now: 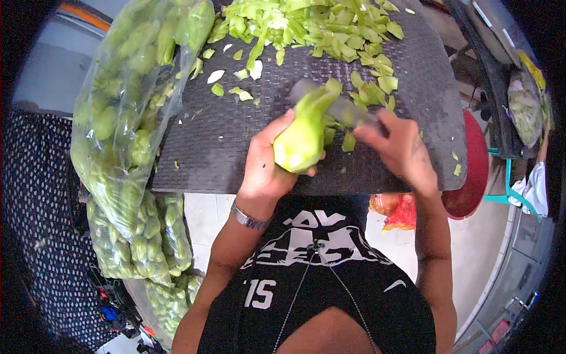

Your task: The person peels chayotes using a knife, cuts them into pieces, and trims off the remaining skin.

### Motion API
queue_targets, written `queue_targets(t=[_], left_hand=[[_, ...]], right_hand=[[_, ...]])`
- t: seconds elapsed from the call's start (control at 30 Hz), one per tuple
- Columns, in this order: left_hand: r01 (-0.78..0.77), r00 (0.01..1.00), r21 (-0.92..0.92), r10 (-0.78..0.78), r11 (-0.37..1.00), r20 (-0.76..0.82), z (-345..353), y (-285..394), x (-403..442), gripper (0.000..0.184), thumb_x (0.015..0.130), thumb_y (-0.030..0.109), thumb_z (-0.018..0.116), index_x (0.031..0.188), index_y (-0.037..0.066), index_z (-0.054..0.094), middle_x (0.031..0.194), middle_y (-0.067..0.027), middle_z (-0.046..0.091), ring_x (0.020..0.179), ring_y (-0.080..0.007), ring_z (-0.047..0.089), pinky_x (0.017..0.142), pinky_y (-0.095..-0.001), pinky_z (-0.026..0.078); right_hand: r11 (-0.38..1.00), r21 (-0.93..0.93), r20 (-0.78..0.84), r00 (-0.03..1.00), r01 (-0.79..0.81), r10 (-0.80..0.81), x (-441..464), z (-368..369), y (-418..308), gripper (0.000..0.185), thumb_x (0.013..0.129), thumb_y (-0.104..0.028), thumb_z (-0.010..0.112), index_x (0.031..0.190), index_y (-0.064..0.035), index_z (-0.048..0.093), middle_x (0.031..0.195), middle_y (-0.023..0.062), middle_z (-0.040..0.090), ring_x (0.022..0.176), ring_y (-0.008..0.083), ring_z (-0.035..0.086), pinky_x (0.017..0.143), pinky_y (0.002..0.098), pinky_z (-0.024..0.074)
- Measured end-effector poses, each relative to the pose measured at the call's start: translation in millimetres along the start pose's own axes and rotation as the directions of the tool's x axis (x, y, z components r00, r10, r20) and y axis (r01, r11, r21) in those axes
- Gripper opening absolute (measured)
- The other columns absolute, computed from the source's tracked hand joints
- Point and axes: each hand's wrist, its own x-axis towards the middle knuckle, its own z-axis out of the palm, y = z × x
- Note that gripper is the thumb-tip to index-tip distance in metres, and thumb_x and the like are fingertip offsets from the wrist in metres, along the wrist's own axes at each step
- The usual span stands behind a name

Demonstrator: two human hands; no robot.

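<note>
My left hand (272,156) is wrapped around a pale green chayote (299,144), holding it over the table's near edge. Its rounded lower part looks peeled, while darker green shows toward the narrow top. In my right hand (404,147) is a knife (348,111), smeared by motion, whose blade passes behind or against the chayote's top. Cut green peelings (371,91) lie on the table just beyond the knife. A larger heap of peelings (312,26) covers the far side of the table.
The dark woven-patterned table (218,135) has a rounded right end. A clear plastic bag of chayotes (118,118) hangs over its left edge, with more filled bags (138,242) below. At right are a red round object (471,171), a teal stand (501,177) and a red net bag (401,212).
</note>
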Motion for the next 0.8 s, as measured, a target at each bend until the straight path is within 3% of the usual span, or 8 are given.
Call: queue_targets(t=[0.13, 0.2, 0.37, 0.47, 0.5, 0.57, 0.67, 0.8], left_hand=[[0.046, 0.992, -0.039, -0.050, 0.998, -0.112, 5.8, 5.1, -5.4, 0.043, 0.103, 0.045, 0.055, 0.125, 0.008, 0.064, 0.105, -0.0127, 0.073, 0.088, -0.0305, 0.073, 0.061, -0.0453, 0.061], [-0.019, 0.970, -0.024, 0.012, 1.000, -0.242, 15.6, 4.0, -6.3, 0.044, 0.103, 0.045, 0.055, 0.126, 0.009, 0.064, 0.106, -0.0120, 0.073, 0.093, -0.0303, 0.073, 0.064, -0.0464, 0.062], [-0.130, 0.990, -0.099, 0.134, 0.987, 0.036, -2.1, 5.2, -6.2, 0.049, 0.103, 0.041, 0.055, 0.134, 0.004, 0.060, 0.110, -0.0183, 0.070, 0.096, -0.0326, 0.072, 0.071, -0.0489, 0.065], [-0.133, 0.991, -0.071, 0.130, 0.989, -0.042, 3.6, 7.9, -9.9, 0.059, 0.104, 0.050, 0.049, 0.138, 0.001, 0.053, 0.113, -0.0211, 0.065, 0.080, -0.0284, 0.066, 0.057, -0.0381, 0.061], [-0.154, 0.988, -0.101, 0.153, 0.983, -0.022, 5.2, 7.9, -10.4, 0.060, 0.105, 0.051, 0.047, 0.138, 0.001, 0.053, 0.113, -0.0212, 0.065, 0.078, -0.0279, 0.066, 0.054, -0.0356, 0.058], [-0.194, 0.980, -0.162, 0.199, 0.968, 0.015, 7.0, 7.6, -11.6, 0.062, 0.105, 0.054, 0.043, 0.137, 0.001, 0.054, 0.111, -0.0213, 0.065, 0.073, -0.0267, 0.065, 0.047, -0.0307, 0.051], [-0.172, 0.976, -0.155, 0.189, 0.973, 0.105, -2.2, 11.6, -16.1, 0.064, 0.106, 0.056, 0.039, 0.135, 0.002, 0.055, 0.108, -0.0195, 0.066, 0.070, -0.0256, 0.065, 0.043, -0.0275, 0.046], [-0.190, 0.965, 0.076, 0.201, 0.979, -0.170, -9.0, 13.1, -15.2, 0.060, 0.107, 0.057, 0.039, 0.133, 0.005, 0.057, 0.115, -0.0219, 0.069, 0.074, -0.0258, 0.068, 0.047, -0.0273, 0.049]], right_hand=[[0.999, -0.032, -0.129, 0.992, 0.001, -0.005, 3.7, -3.9, 41.3, 0.035, 0.103, -0.033, 0.064, 0.090, 0.0003, 0.060, 0.068, 0.0179, 0.058, 0.052, 0.0356, 0.054, 0.053, 0.0407, 0.0432], [0.965, 0.227, -0.023, 0.990, -0.134, 0.143, -0.1, -8.5, 43.4, 0.038, 0.101, -0.037, 0.066, 0.092, -0.0004, 0.064, 0.064, 0.0105, 0.059, 0.049, 0.0251, 0.054, 0.050, 0.0384, 0.0408], [0.750, 0.658, -0.063, 0.988, -0.065, 0.141, -16.7, -45.0, -0.8, 0.038, 0.105, -0.044, 0.060, 0.102, -0.0071, 0.064, 0.076, -0.0024, 0.058, 0.043, 0.0042, 0.044, 0.038, 0.0221, 0.0288], [0.250, 0.967, -0.065, 0.996, 0.049, 0.056, -10.1, -24.8, -4.4, 0.055, 0.106, -0.059, 0.046, 0.099, -0.0072, 0.062, 0.075, -0.0011, 0.055, 0.042, 0.0063, 0.044, 0.037, 0.0240, 0.0307], [0.246, 0.969, -0.033, 0.995, 0.009, 0.093, -3.8, -12.2, -18.5, 0.068, 0.104, -0.070, 0.034, 0.096, -0.0077, 0.059, 0.071, -0.0014, 0.052, 0.040, 0.0080, 0.043, 0.035, 0.0247, 0.0302], [0.136, 0.947, 0.279, 0.955, -0.291, 0.098, 4.7, 23.3, -14.5, 0.067, 0.104, -0.070, 0.036, 0.095, -0.0064, 0.058, 0.067, -0.0011, 0.050, 0.037, 0.0087, 0.038, 0.034, 0.0259, 0.0303], [-0.081, 0.675, 0.729, 0.680, -0.733, -0.083, 1.7, 29.4, -6.1, 0.064, 0.106, -0.064, 0.037, 0.096, -0.0044, 0.057, 0.070, 0.0013, 0.051, 0.035, 0.0069, 0.034, 0.032, 0.0258, 0.0290], [0.222, 0.872, 0.436, 0.898, -0.437, 0.057, -24.6, 28.1, -25.3, 0.058, 0.108, -0.059, 0.038, 0.100, -0.0042, 0.056, 0.071, 0.0011, 0.049, 0.038, 0.0067, 0.035, 0.035, 0.0251, 0.0310]])
